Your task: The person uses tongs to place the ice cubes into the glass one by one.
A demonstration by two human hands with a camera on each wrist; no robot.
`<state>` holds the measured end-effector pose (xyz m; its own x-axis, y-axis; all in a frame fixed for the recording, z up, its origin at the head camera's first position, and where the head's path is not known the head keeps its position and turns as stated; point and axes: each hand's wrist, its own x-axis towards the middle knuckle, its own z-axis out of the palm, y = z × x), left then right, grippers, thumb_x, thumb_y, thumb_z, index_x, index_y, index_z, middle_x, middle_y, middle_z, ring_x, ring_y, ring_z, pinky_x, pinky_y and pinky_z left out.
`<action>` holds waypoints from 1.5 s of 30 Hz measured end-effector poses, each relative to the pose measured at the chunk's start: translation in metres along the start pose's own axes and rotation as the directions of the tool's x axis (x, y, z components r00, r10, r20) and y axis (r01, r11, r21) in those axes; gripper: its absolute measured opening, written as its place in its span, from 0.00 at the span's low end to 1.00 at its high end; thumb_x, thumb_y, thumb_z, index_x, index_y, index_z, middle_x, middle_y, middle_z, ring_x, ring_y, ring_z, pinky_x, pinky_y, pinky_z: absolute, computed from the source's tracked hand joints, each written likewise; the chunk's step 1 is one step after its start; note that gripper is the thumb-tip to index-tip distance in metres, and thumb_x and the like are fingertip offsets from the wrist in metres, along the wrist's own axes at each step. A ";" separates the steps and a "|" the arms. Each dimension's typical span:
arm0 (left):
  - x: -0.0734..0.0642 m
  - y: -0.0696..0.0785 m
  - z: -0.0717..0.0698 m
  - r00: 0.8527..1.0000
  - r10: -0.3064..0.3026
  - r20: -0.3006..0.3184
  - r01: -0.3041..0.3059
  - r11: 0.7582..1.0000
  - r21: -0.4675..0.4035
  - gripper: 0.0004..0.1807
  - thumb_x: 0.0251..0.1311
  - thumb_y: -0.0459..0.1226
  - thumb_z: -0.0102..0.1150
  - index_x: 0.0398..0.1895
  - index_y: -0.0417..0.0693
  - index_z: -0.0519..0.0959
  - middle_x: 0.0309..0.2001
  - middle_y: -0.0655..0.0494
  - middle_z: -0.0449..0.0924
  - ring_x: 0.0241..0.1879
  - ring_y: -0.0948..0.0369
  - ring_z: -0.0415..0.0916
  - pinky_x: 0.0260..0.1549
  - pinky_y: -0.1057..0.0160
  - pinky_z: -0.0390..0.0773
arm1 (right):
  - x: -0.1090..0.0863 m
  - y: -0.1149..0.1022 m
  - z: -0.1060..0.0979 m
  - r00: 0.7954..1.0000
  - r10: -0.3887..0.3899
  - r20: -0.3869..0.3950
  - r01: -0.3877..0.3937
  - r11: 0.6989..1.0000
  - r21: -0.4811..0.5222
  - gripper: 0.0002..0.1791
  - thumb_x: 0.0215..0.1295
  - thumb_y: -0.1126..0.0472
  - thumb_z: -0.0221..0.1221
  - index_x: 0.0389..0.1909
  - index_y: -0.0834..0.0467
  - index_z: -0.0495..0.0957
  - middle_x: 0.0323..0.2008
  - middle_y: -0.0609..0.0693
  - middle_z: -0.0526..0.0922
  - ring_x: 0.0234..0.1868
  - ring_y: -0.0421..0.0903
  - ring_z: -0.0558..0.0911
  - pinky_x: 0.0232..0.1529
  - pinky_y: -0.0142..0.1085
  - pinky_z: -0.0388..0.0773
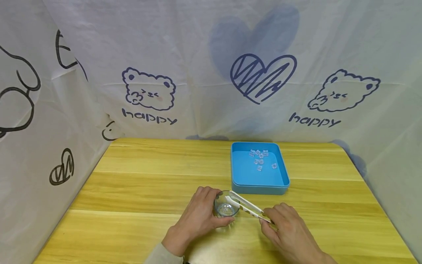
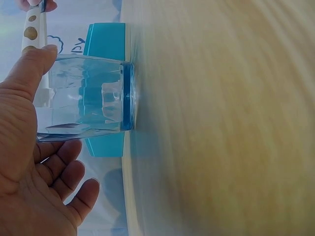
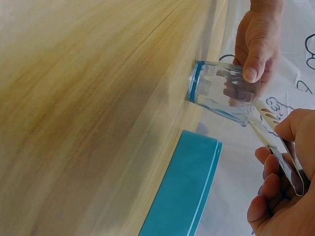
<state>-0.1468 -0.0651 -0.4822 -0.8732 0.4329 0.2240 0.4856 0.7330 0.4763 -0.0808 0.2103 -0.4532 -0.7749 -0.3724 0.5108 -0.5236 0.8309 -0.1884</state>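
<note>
My left hand [image 1: 202,209] holds a clear drinking glass [image 1: 226,209] that stands upright on the table, thumb on one side and fingers on the other. In my right hand [image 1: 286,226] is a pair of tongs [image 1: 244,201] with white, holed arms, gripped near the metal end. The tongs' tips reach in over the glass's rim. Through the glass wall, the left wrist view shows a clear chunk [image 2: 112,102] low down by the bluish base. Several small clear cubes [image 1: 261,161] lie scattered in a blue tray [image 1: 244,179] beyond the hands.
The wood-grain table [image 1: 138,190] stretches to both sides of the hands. White cloth [image 1: 197,44] printed with bears and hearts hangs behind it and along the sides. The tray's raised front wall stands just behind the glass, to the right.
</note>
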 end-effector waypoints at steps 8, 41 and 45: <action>-0.001 -0.001 -0.001 1.000 -0.011 0.004 0.011 1.000 -0.011 0.42 0.51 0.64 0.77 0.59 0.47 0.79 0.49 0.57 0.80 0.50 0.59 0.72 0.50 0.59 0.77 | 0.009 0.003 -0.005 0.998 0.033 -0.048 -0.032 0.999 0.028 0.08 0.58 0.60 0.71 0.37 0.53 0.83 0.28 0.34 0.73 0.33 0.34 0.69 0.33 0.33 0.73; -0.001 0.000 0.000 1.000 -0.024 0.016 0.024 1.000 -0.015 0.42 0.50 0.64 0.77 0.61 0.47 0.79 0.50 0.58 0.79 0.51 0.60 0.71 0.53 0.58 0.77 | 0.052 0.079 -0.002 0.995 0.079 -0.059 -0.084 0.993 -0.084 0.06 0.62 0.64 0.68 0.32 0.64 0.84 0.24 0.52 0.80 0.26 0.46 0.72 0.29 0.42 0.74; -0.001 0.000 0.000 0.999 -0.027 0.016 0.028 0.999 -0.018 0.43 0.49 0.64 0.78 0.61 0.47 0.79 0.50 0.58 0.79 0.51 0.60 0.70 0.53 0.58 0.77 | 0.055 0.085 -0.001 0.993 0.121 0.000 -0.120 0.987 -0.110 0.08 0.63 0.62 0.67 0.30 0.64 0.82 0.23 0.51 0.78 0.26 0.47 0.72 0.29 0.42 0.73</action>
<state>-0.1460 -0.0657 -0.4821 -0.8854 0.4208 0.1973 0.4603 0.7351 0.4977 -0.1675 0.2611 -0.4405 -0.8324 -0.2692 0.4844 -0.3847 0.9098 -0.1554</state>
